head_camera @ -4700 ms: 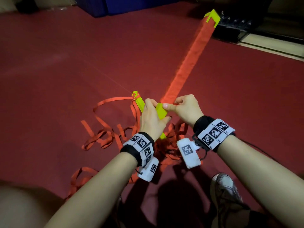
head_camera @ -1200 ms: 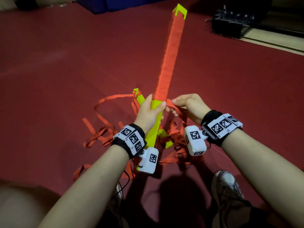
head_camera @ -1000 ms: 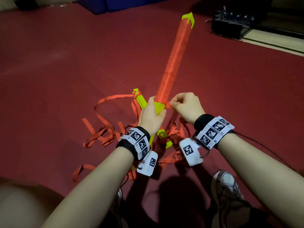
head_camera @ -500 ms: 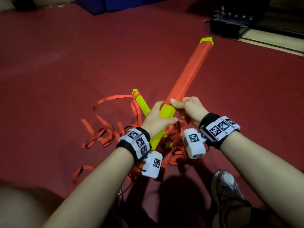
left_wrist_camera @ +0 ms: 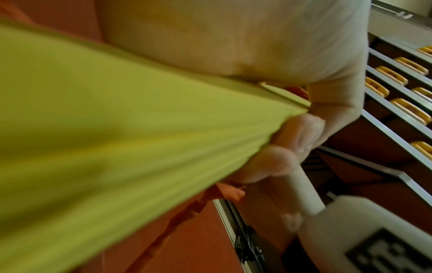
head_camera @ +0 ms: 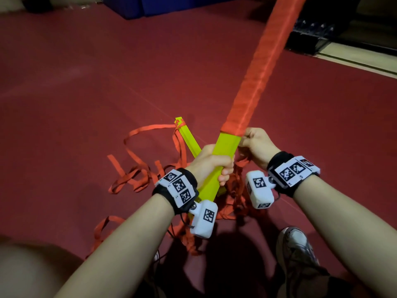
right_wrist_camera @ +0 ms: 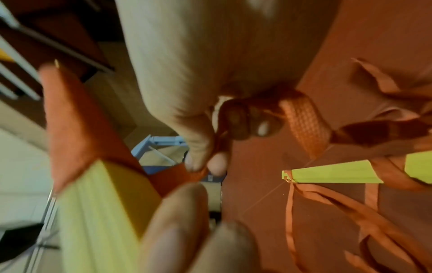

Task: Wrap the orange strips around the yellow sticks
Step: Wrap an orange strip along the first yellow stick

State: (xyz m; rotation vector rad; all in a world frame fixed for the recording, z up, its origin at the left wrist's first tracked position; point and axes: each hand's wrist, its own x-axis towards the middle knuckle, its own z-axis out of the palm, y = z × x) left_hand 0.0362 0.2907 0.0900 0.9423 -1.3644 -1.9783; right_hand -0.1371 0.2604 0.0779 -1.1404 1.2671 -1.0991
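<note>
The left hand [head_camera: 211, 163] is curled tight round the bare lower part of a yellow stick [head_camera: 227, 145], which rises away to the far right with most of its length already covered in orange wrapping [head_camera: 257, 76]. The right hand [head_camera: 256, 145] sits just right of the stick at the wrapping's lower edge, pinching the orange strip [right_wrist_camera: 194, 174] between thumb and fingertip, as the right wrist view shows.

The chief risk, as I judge it, is slack. If the pinch eases while the stick is turned, the last turns may loosen and slide, leaving yellow gaps. The strip's free length trails into the tangled pile of orange strips [head_camera: 137, 179] on the red floor [head_camera: 86, 82] below the hands, so a knot or snag there could jerk the strip out of the fingers or pull it askew. A second yellow stick [head_camera: 189, 138] lies on the floor just left of the hands, with strips tied at its far end; the trailing strip might catch it and drag it along. The long stick could also twist in the left hand's grip.
</note>
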